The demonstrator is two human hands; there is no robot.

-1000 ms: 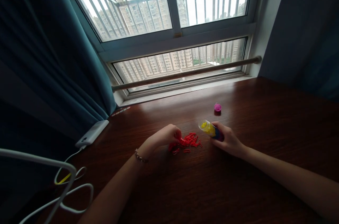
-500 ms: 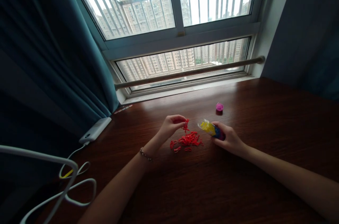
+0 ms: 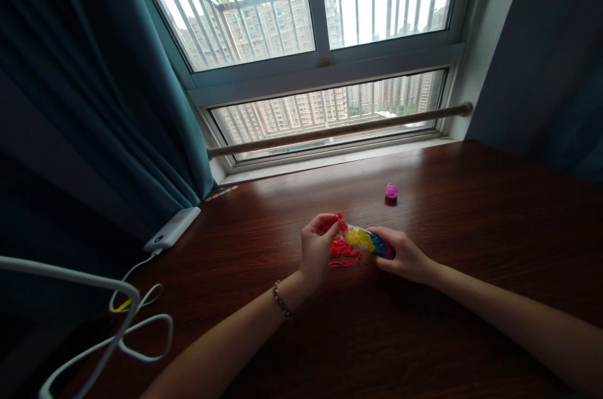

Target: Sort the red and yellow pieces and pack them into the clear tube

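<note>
My left hand is closed, its thumb and fingers pinching a few red rubber bands at the mouth of a clear bottle. That bottle lies tilted in my right hand, its open end towards the left hand; yellow pieces fill the part near the mouth, with blue and purple ones deeper in. Fingers of my right hand wrap round its far end and hide part of it. Below the bottle's mouth a loose pile of red rubber bands lies on the table, partly covered by my left hand.
A small pink cap sits on the dark wooden table beyond my right hand. At the left lies a white power bank with a looped white cable. Behind the table are a barred window and a blue curtain.
My left hand has moved right with the red rubber bands, up to the bottle's mouth. My right hand has brought the bottle slightly left and lower.
</note>
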